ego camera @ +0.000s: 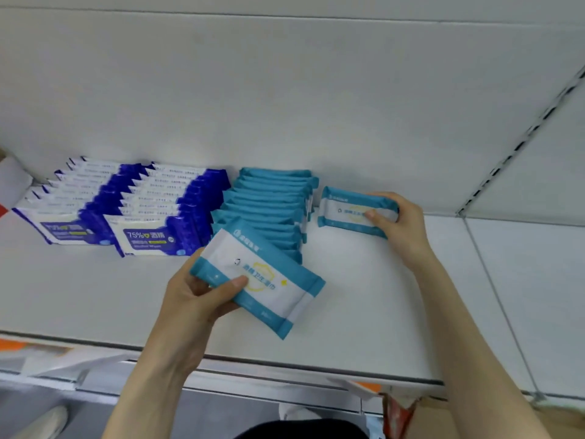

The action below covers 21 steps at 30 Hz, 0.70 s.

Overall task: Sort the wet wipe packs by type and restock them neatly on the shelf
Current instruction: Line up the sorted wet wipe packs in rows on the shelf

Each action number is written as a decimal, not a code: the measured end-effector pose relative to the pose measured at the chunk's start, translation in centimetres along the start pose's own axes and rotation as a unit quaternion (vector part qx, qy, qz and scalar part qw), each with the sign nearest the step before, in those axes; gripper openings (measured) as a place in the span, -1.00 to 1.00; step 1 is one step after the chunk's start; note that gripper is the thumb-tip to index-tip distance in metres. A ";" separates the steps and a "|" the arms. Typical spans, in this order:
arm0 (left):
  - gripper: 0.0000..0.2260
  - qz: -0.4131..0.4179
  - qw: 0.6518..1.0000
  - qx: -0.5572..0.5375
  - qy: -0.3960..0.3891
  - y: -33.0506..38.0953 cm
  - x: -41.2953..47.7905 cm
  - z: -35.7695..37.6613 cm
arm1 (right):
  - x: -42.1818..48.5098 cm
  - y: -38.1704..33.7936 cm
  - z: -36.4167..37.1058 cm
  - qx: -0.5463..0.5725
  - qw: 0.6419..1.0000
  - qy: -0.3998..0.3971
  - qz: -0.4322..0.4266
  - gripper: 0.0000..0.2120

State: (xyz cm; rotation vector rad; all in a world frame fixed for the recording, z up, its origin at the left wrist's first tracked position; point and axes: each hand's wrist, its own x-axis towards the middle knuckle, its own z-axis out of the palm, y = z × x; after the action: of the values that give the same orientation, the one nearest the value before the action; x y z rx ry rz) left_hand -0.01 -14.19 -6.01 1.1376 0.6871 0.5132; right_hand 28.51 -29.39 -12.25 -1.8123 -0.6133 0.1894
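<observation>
Stand the far teal wipe pack (345, 210), gripped in the right hand (400, 226), upright and square on the shelf (380, 312) just right of the teal row (272, 201), then line up the near teal wipe pack (269, 286), clasped in the left hand (196, 299), before it.

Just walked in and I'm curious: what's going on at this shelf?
A person is stocking wet wipe packs on a white shelf. The left hand grips a teal pack in front of the teal row. The right hand holds a second teal pack just right of that row, towards the back. Two rows of dark blue packs already stand on the left.
</observation>
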 end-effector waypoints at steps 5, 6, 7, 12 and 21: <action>-0.54 0.008 0.999 -0.035 0.022 0.8 0.9 -0.3 | 2.4 1.1 0.4 -0.064 0.996 0.060 -0.003 -0.78; -0.59 0.007 0.999 -0.037 0.024 0.8 1.0 -0.2 | 2.8 1.3 0.7 -0.095 0.993 0.077 -0.008 -0.77; -0.63 0.006 0.999 -0.038 0.023 0.7 1.0 -0.1 | 3.1 1.5 1.0 -0.133 0.986 0.096 -0.012 -0.74; -0.67 0.011 0.999 -0.044 0.023 0.9 1.1 0.8 | 2.6 1.2 2.1 -0.169 0.971 0.166 0.014 -0.57; -0.63 0.086 0.996 -0.025 -0.015 1.1 1.6 6.6 | -9.0 -10.4 1.3 0.293 0.937 -0.141 0.127 -0.46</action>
State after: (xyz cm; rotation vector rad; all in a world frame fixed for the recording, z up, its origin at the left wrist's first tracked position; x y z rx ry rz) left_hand 5.85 -16.97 -3.70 1.1615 0.5506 0.6549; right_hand 17.09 -30.58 -4.60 -1.2813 -0.4507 0.7397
